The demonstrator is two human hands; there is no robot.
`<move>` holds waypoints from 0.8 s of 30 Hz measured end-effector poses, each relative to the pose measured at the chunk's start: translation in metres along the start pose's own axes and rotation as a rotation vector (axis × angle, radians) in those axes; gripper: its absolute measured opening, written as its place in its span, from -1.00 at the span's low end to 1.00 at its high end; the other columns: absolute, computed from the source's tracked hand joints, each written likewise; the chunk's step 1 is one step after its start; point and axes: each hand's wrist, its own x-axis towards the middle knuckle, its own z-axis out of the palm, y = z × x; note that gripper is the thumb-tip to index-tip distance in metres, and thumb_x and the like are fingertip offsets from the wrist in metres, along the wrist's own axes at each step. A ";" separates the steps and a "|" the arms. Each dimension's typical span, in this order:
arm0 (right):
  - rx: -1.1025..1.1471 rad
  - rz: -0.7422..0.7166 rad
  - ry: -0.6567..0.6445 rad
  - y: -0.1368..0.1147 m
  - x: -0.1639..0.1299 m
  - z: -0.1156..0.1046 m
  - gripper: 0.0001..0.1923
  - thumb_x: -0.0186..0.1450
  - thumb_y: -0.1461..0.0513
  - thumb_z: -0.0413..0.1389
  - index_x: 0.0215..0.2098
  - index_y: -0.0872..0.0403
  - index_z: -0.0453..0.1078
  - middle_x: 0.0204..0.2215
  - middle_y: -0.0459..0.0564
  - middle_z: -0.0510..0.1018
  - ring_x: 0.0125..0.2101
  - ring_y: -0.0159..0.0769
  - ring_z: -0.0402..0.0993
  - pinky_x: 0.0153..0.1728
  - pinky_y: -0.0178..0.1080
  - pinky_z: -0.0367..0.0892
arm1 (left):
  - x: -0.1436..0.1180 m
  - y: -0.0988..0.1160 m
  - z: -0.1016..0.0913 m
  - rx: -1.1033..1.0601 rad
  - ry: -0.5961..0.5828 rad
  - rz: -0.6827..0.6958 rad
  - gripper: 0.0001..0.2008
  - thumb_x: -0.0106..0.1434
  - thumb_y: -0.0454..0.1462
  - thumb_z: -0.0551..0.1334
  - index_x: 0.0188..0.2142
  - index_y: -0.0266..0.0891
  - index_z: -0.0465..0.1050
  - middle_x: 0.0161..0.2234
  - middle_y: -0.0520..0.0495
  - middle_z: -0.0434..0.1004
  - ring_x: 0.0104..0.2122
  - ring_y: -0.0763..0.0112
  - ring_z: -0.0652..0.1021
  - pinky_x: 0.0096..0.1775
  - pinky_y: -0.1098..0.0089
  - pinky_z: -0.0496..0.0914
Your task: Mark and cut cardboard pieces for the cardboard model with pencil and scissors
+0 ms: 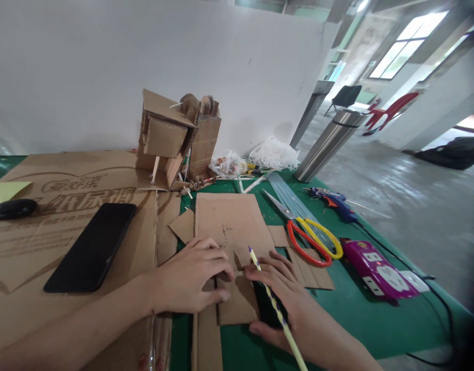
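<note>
Left hand point(186, 275) loosely curved, thumb apart from the fingers, touching the small card point(239, 305), which lies centre-near between both hands, seemingly overlapping the panel point(237, 211) beyond; the contact probably steadies it. Right hand point(297, 299) has its thumb out wide, fingertips by the card's right side. Pencil point(287, 332) slants across that hand, point far; cannot tell whether fingers clasp it, but the position probably leaves the fingertips usable. Scissors point(289, 213) and glue gun point(339, 204) sit right on the green tabletop point(395, 327), likely for easy reach. Model point(167, 136) stands far, apart from the hands.
</note>
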 end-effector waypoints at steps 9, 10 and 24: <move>-0.027 -0.015 -0.002 0.000 -0.001 -0.001 -0.39 0.23 0.07 0.26 0.16 -0.08 0.12 0.14 0.04 0.41 0.24 0.05 0.11 0.24 0.24 -0.02 | -0.002 -0.001 0.001 -0.002 -0.014 0.004 -0.83 0.21 -0.24 0.35 -0.20 -0.14 0.46 -0.18 0.02 0.55 -0.07 0.22 0.42 0.09 0.17 0.23; -0.029 -0.014 -0.001 0.000 -0.001 -0.001 -0.38 0.23 0.06 0.26 0.16 -0.07 0.13 0.14 0.04 0.41 0.24 0.06 0.11 0.24 0.24 -0.01 | -0.002 -0.001 0.001 -0.002 -0.014 0.004 -0.84 0.22 -0.23 0.35 -0.20 -0.14 0.46 -0.18 0.01 0.54 -0.07 0.21 0.42 0.08 0.16 0.23; 0.628 0.009 0.420 -0.034 0.018 -0.031 -0.57 0.50 0.01 -0.17 -0.20 -0.03 0.49 -0.57 -0.14 0.51 -0.56 -0.32 0.47 -0.41 -0.26 0.37 | 0.000 -0.004 0.001 0.030 -0.013 -0.076 -0.81 0.15 -0.20 0.36 -0.20 -0.05 0.54 0.20 -0.11 0.30 0.29 -0.12 0.13 0.23 -0.14 0.02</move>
